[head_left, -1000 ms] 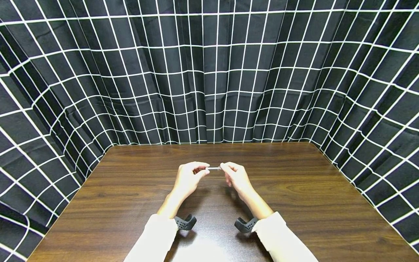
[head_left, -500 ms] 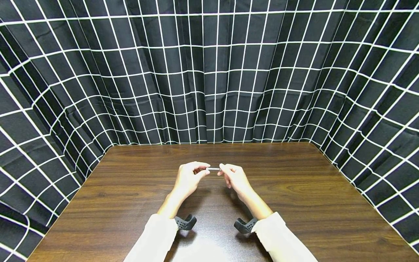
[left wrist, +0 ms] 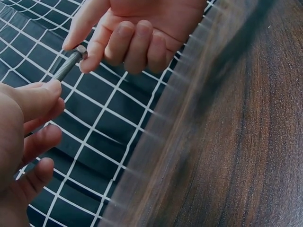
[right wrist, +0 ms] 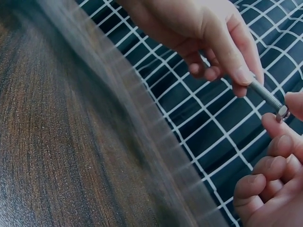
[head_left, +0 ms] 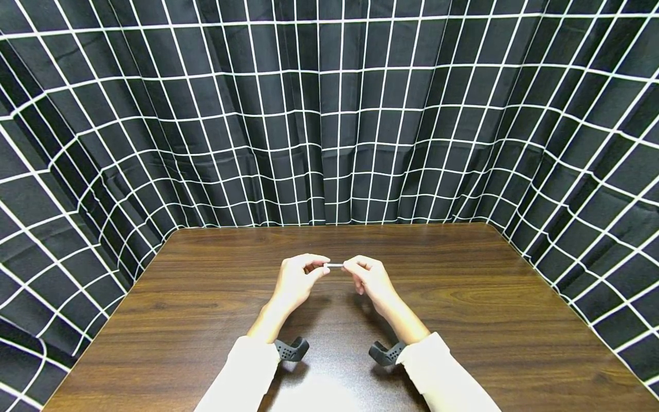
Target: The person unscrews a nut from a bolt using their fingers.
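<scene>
Thumb and forefinger of my left hand [head_left: 297, 279] pinch one end of a silvery threaded bolt [left wrist: 67, 66], held level above the table in the head view. That gripped end is hidden by the fingertips. At the bolt's other end is a small hex nut [right wrist: 282, 112], and the thumb and forefinger of my right hand [head_left: 374, 280] are on opposite sides of it. The right hand's other fingers curl toward the palm in both wrist views. Between the two hands a short stretch of thread shows.
Below the hands lies a dark brown wood-grain table [head_left: 206, 320]. A black curtain [head_left: 329, 114] with a white grid surrounds its back and sides. Each wrist wears a dark grey band, the left band [head_left: 292, 349] and the right band [head_left: 385, 354], below white sleeves.
My right thumb and forefinger have shifted and regripped at the nut end, moving slightly left along the bolt. The left hand has stayed in place.
</scene>
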`<state>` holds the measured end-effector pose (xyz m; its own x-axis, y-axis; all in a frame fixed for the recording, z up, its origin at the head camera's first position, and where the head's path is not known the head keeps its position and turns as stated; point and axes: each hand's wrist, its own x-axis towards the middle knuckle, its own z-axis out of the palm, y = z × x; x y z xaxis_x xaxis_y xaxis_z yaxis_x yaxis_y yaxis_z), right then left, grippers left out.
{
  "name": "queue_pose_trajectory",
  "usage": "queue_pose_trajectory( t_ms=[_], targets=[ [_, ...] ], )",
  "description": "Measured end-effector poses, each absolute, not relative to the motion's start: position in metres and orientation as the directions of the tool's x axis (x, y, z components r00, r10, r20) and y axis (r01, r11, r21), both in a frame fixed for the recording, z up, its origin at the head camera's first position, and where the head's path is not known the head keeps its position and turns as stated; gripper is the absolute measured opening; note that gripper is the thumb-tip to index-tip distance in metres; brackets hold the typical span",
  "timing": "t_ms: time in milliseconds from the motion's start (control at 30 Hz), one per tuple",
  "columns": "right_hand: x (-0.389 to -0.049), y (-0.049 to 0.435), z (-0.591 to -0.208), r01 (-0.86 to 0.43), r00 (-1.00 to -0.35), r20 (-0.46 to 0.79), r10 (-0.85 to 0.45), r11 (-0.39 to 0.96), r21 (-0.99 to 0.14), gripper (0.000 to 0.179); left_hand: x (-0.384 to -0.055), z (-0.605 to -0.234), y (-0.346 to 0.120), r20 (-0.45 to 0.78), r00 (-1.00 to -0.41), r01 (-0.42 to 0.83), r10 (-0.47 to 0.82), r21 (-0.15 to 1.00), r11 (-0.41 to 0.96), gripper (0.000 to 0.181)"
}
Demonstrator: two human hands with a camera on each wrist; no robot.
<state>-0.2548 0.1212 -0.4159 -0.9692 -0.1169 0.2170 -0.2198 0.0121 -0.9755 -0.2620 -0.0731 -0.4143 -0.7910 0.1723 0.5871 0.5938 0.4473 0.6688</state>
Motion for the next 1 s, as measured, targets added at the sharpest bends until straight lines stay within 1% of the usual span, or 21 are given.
queue_pose_trajectory(
  t_ms=[133, 267, 367, 700, 867, 1000],
  targets=[
    [-0.2545, 0.1213, -0.4163, -0.225, -0.968, 0.226, -0.111, -0.017, -0.974, 0.009, -0.2619, -0.4138, -0.0733, 0.582, -0.794, 0.592, 0.174, 0.677, 0.437, 0.016],
    [-0.2545, 0.1214, -0.4162, -0.22, -0.968, 0.221, -0.115, -0.02, -0.975, 0.018, -0.2626, -0.4139, -0.0741, 0.563, -0.81, 0.573, 0.167, 0.696, 0.432, 0.016],
    [-0.2553, 0.1217, -0.4163, -0.226, -0.967, 0.226, -0.119, -0.015, -0.974, 0.022, -0.2627, -0.4134, -0.0749, 0.546, -0.822, 0.556, 0.161, 0.707, 0.436, 0.015],
    [-0.2561, 0.1242, -0.4144, -0.255, -0.957, 0.252, -0.142, 0.005, -0.967, 0.028, -0.2637, -0.4137, -0.076, 0.539, -0.826, 0.552, 0.164, 0.716, 0.427, 0.015],
    [-0.2535, 0.1243, -0.411, -0.269, -0.952, 0.266, -0.151, -0.002, -0.963, 0.027, -0.2643, -0.4146, -0.0769, 0.54, -0.825, 0.556, 0.168, 0.721, 0.413, 0.014],
    [-0.2543, 0.124, -0.4125, -0.282, -0.948, 0.279, -0.15, -0.002, -0.959, 0.026, -0.2652, -0.4145, -0.0776, 0.523, -0.835, 0.543, 0.17, 0.735, 0.407, 0.014]
  ],
)
